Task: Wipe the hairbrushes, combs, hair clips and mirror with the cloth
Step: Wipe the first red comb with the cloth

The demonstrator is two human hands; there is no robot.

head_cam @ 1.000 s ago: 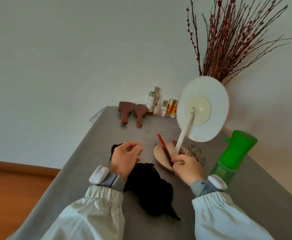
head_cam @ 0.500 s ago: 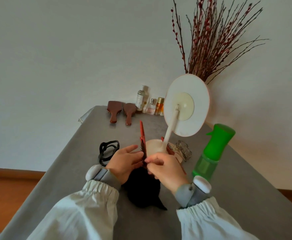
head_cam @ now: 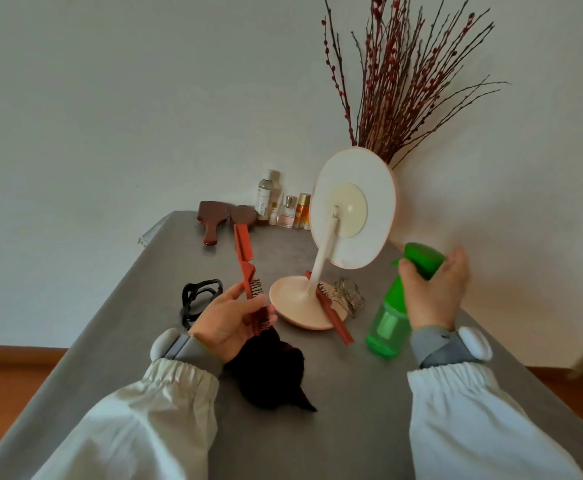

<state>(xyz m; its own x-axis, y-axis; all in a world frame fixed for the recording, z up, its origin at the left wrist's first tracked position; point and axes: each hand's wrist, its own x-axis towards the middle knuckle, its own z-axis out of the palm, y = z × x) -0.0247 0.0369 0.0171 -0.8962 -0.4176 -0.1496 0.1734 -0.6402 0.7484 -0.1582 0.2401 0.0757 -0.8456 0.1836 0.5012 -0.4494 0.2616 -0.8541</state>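
Now the hands have parted: a half-second back both met over the comb, and the right hand [head_cam: 433, 289] has since swung away to close around the neck of the green spray bottle [head_cam: 395, 306], which stands on the table right of the mirror [head_cam: 352, 209]. The left hand [head_cam: 229, 318] keeps the red comb [head_cam: 248, 275] pinched by its toothed end, handle pointing up, left of the mirror's base, with the dark cloth [head_cam: 269, 372] bunched beneath the palm. I'd judge a spritz is coming before the comb gets wiped. A second red comb [head_cam: 331, 311] leans across the mirror's dish-shaped base, a wire clip [head_cam: 347, 296] just right of it, a black clip [head_cam: 198, 297] well left. Two brown hairbrushes [head_cam: 214, 220] lie behind the mirror, near the wall.
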